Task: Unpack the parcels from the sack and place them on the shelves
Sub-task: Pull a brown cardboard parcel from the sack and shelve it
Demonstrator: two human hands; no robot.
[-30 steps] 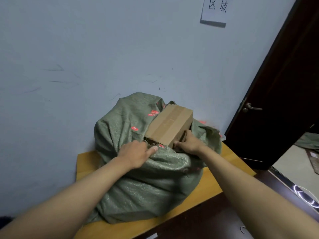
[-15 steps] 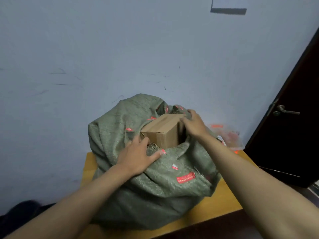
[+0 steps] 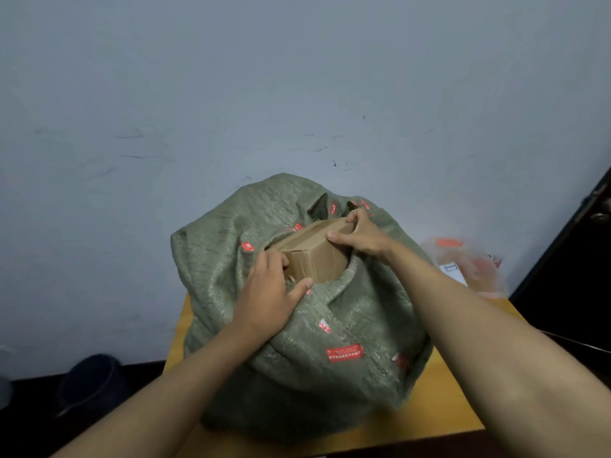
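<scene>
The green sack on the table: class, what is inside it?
A cardboard box pokes from the mouth of the green sack, gripped by the right hand; the left hand holds the rim. Deeper contents are covered by fabric.

- Two bare forearms reach forward from the bottom corners toward the centre.
- The left hand (image 3: 267,299) lies palm down, thumb spread to the right, fingertips curled out of sight.
- The right hand (image 3: 360,236), farther forward, has curled fingers and an extended thumb.

Head view, one camera only

It looks forward and down from close above the sack (image 3: 297,325) on the table (image 3: 456,391) (wide-angle), facing the wall (image 3: 231,94).
</scene>
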